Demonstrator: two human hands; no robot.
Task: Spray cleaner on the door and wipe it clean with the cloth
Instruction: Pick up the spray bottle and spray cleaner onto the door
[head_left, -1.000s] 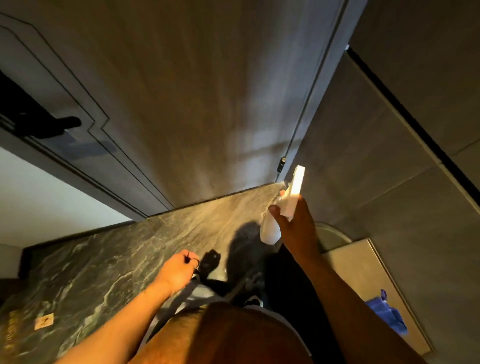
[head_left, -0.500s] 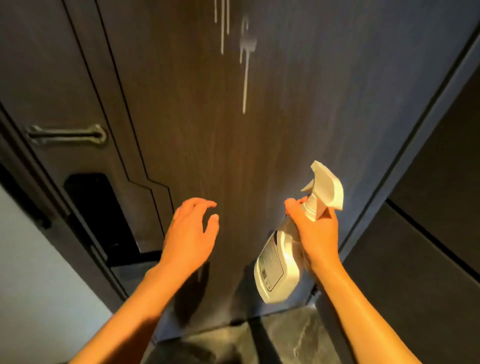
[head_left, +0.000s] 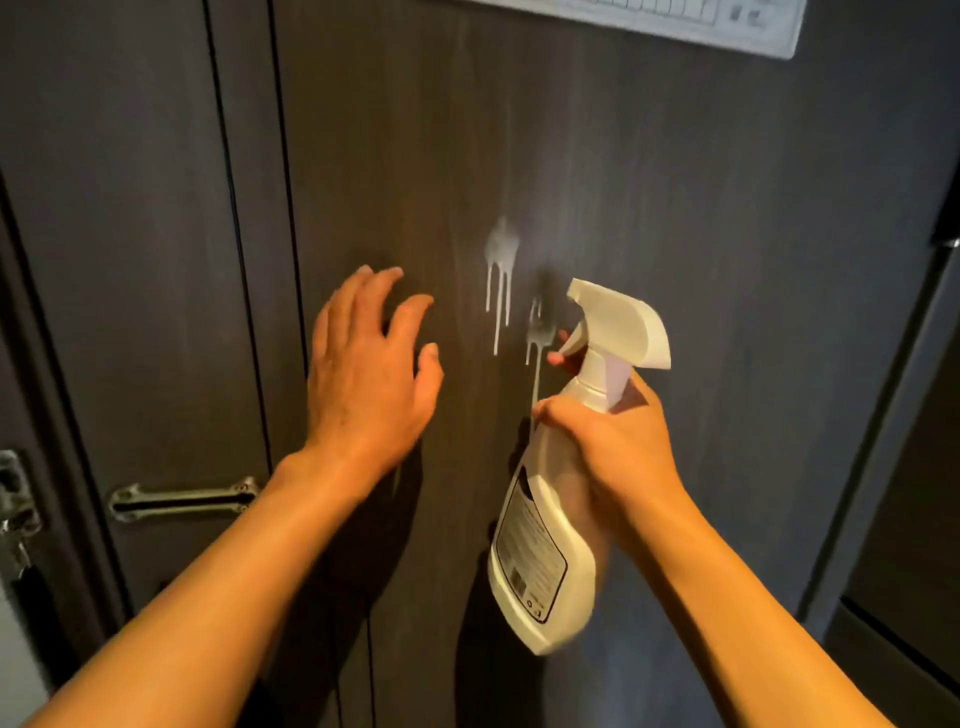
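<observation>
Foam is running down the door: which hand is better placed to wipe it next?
Left. The left hand is empty and open beside the foam; the right hand grips the spray bottle. No cloth is in view, though.

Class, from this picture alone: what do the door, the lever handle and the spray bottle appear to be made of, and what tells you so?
Door: likely wood or wood-look laminate, matte, dark vertical grain.
Lever handle: metal, silvery, with bright glints.
Spray bottle: white plastic, smooth, slightly glossy, moulded trigger head, printed label.
</observation>
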